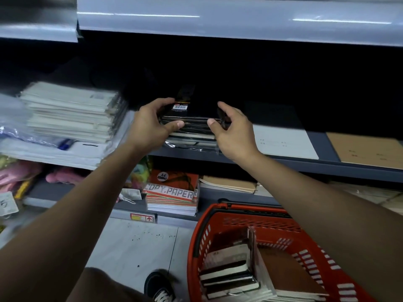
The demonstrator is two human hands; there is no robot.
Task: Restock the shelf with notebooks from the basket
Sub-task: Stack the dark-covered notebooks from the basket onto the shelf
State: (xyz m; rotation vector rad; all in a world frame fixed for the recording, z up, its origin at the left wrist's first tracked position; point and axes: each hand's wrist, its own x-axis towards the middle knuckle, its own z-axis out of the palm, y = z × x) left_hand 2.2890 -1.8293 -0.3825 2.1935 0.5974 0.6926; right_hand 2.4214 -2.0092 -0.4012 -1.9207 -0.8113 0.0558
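A black wrapped notebook [197, 113] with a barcode sticker lies on top of a small stack of black notebooks [192, 139] on the grey shelf [322, 147]. My left hand [152, 122] grips its left end, thumb on the front edge. My right hand [233, 129] holds its right end, thumb at the front edge and fingers round the corner. On the floor at the lower right stands a red basket [209, 232] with several more notebooks [231, 269], black and brown, inside.
A stack of white notebooks [69, 110] fills the shelf to the left. White [285, 141] and brown [366, 150] pads lie to the right. Below, a lower shelf holds copy paper packs [172, 197]. The shelf above [218, 20] overhangs closely. My shoe [161, 286] is beside the basket.
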